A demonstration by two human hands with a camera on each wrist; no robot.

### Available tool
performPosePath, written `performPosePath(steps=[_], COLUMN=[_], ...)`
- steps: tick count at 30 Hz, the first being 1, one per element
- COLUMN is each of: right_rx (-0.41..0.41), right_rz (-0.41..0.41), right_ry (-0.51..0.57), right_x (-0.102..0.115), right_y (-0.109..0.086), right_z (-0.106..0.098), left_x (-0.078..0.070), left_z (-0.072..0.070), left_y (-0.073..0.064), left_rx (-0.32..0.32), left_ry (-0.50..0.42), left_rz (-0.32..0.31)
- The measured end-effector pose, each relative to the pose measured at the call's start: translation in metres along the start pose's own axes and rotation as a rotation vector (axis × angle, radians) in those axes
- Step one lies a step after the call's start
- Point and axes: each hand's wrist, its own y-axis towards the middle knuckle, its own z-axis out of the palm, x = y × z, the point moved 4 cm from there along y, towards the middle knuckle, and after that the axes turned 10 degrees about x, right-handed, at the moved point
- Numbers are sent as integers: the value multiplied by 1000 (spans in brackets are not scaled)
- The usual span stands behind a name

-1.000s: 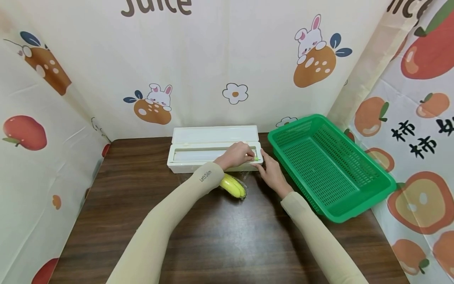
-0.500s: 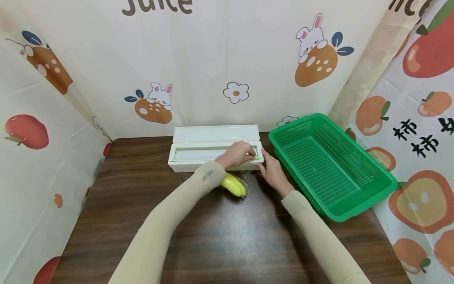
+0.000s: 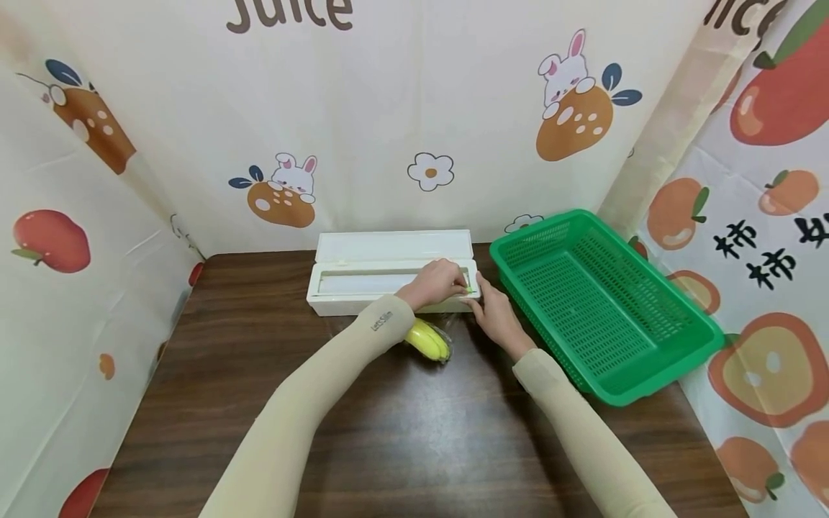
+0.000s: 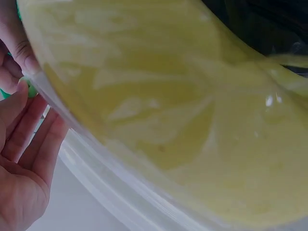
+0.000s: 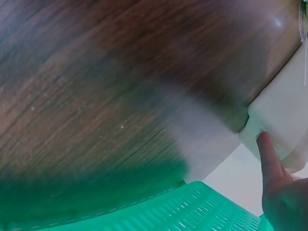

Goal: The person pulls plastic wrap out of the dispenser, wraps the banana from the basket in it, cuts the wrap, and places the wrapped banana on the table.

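Observation:
A long white cling film dispenser (image 3: 359,306) lies at the back of the table, its lid (image 3: 393,246) swung up and a white roll (image 3: 365,283) inside. My left hand (image 3: 432,283) reaches over it and pinches a small green cutter slider (image 3: 469,290) at the right end of the front edge. My right hand (image 3: 497,316) grips the dispenser's right end, with the thumb on its front face in the right wrist view. Yellow bananas (image 3: 429,341) in clear film lie just in front, partly hidden by the left forearm; the left wrist view shows the film stretched over them.
A green plastic basket (image 3: 596,316) stands to the right, close beside the right hand and forearm. The dark wooden table (image 3: 414,439) extends toward the front. Printed curtains (image 3: 388,108) enclose the back and both sides.

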Motion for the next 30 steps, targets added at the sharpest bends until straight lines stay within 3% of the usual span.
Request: performPosePath(steps=[23, 30], right_rx=[9, -32], right_rz=[13, -2], right_ry=[4, -7], right_x=[-1, -1], right_y=[0, 0], right_z=[2, 2], left_x=[11, 19], left_z=[-1, -1], left_y=[-2, -9], left_rx=[-2, -3], left_ry=[1, -62], left_rz=[41, 40])
